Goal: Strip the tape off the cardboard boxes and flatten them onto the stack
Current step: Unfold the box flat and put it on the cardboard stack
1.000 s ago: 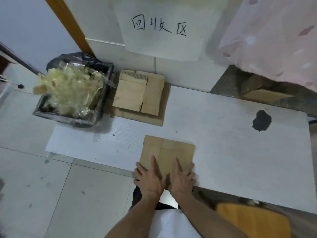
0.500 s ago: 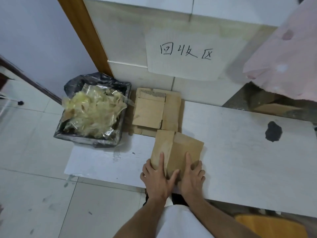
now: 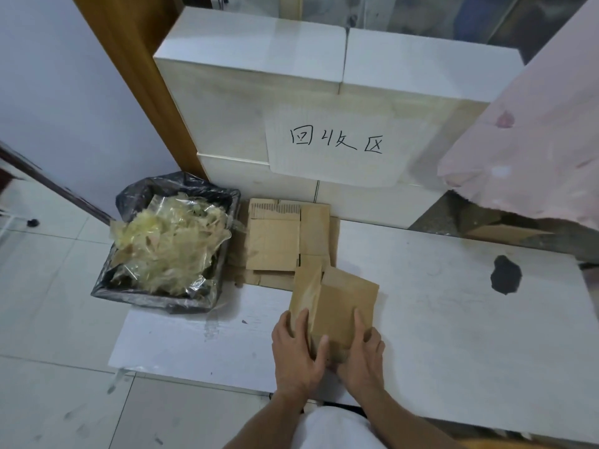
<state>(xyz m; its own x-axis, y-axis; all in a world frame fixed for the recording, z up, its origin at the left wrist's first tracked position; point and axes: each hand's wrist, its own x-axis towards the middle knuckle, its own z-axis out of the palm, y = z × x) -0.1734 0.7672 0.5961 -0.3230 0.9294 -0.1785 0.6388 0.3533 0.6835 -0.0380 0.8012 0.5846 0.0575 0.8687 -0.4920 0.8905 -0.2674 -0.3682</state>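
Here, on a white board [image 3: 437,306] laid over a tiled floor [image 3: 58,319], the left hand [image 3: 296,354] and right hand [image 3: 361,354] each grip a flattened cardboard box [image 3: 337,299], its far edge overlapping the cardboard stack [image 3: 285,241] beside a tape-filled bin [image 3: 168,247], below a handwritten sign [image 3: 337,144].

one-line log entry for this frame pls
stage: moving flattened box toward cardboard stack | left hand: grips box | right hand: grips box | tape bin: full
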